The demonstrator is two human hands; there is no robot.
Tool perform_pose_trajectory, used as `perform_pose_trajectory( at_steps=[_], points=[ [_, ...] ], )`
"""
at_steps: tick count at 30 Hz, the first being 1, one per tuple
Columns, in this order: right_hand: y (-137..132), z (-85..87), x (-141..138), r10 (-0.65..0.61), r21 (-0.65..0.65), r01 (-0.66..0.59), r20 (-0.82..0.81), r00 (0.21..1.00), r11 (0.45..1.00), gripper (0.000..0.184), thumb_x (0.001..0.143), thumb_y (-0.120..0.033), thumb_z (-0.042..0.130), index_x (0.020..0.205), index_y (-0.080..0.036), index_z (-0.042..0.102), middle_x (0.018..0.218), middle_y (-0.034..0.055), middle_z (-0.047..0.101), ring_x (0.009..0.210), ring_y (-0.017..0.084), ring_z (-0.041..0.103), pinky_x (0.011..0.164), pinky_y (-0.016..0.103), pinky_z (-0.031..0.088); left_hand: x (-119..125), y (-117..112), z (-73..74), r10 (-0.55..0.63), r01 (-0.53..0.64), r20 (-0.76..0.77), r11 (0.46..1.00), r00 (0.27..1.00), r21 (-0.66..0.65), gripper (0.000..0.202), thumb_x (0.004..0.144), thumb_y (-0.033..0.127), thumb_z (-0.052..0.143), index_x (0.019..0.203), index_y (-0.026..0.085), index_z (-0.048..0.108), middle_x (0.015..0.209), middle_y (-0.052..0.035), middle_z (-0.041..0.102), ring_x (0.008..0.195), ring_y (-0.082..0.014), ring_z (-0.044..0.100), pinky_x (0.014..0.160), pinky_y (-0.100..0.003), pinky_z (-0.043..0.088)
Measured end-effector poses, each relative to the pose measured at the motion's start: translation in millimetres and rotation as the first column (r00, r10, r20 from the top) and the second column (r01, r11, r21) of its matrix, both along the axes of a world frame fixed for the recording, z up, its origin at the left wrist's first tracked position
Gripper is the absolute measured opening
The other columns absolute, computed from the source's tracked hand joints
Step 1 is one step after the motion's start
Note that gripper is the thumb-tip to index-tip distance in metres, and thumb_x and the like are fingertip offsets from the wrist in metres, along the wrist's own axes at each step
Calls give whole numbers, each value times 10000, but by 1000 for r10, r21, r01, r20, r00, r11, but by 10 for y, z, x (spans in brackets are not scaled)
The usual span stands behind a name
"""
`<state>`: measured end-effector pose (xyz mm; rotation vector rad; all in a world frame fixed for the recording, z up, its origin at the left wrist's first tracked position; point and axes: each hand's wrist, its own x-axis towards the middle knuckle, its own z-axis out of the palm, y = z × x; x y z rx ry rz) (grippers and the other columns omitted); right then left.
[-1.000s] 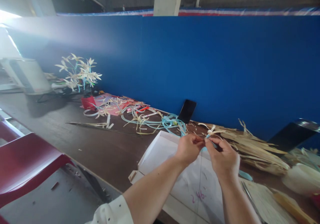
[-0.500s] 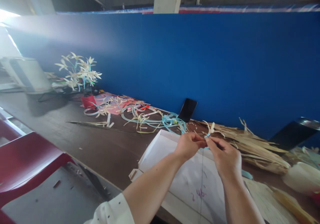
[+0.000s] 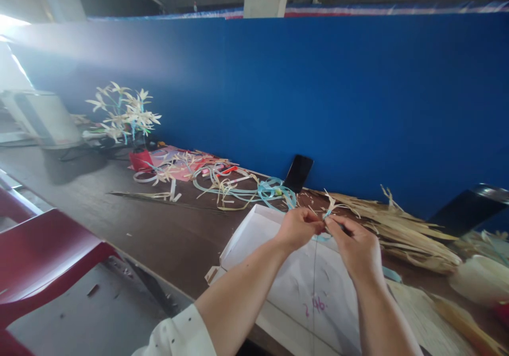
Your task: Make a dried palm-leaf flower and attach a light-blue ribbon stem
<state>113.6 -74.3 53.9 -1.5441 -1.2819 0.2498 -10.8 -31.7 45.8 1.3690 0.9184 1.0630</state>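
Observation:
Both hands meet over a white cardboard box lid (image 3: 294, 287) with purple handwriting on it. My left hand (image 3: 301, 226) is closed, its thumb and fingertips pinching the lower part of a small pale husk flower (image 3: 331, 205) bound with light-blue ribbon. My right hand (image 3: 356, 242) pinches the same flower just below its petals, fingers curled. A thin dark wire (image 3: 315, 271) hangs down from between the hands across the lid. A bit of blue ribbon (image 3: 321, 237) shows beneath the fingertips. The exact grip points are partly hidden by the fingers.
Dry husks (image 3: 413, 231) lie to the right, near a whitish roll (image 3: 479, 279). A black phone (image 3: 298, 172) leans on the blue partition (image 3: 358, 96). Blue ribbon coils (image 3: 274, 189) and scraps lie behind. Leftward stand a potted husk-flower plant (image 3: 133, 115) and a red chair (image 3: 51, 255).
Both hands have shifted slightly, the right one a little left. The flower has tilted and turned a bit, and the hanging wire has swung slightly left.

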Motion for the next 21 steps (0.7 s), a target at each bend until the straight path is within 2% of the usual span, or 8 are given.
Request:
perform_pose_trajectory(
  at_steps=[8, 16, 21],
  points=[
    [8, 12, 31, -19, -62, 22, 42, 999, 998, 344, 670, -430, 621, 878, -178, 730, 790, 45, 707, 720, 220, 631, 642, 294, 461, 43, 88, -145, 55, -51, -45, 996, 998, 68, 190, 658, 310, 674, 706, 145, 593, 657, -1, 618, 624, -101, 546, 592, -214, 432],
    [1, 36, 26, -33, -124, 37, 33, 999, 992, 355, 668, -450, 638, 868, -172, 731, 623, 18, 663, 589, 191, 579, 572, 281, 426, 26, 59, -106, 143, -115, -164, 978, 976, 173, 125, 687, 280, 640, 694, 160, 604, 680, 1, 619, 655, -106, 535, 607, -212, 424],
    [21, -9, 22, -16, -79, 14, -22, 1000, 997, 425, 669, -494, 638, 919, -160, 719, 601, 13, 639, 537, 167, 544, 530, 273, 411, 26, 61, -130, 176, -134, -176, 964, 968, 231, 109, 706, 286, 616, 713, 177, 605, 708, 3, 634, 660, -110, 543, 610, -215, 420]
  ],
)
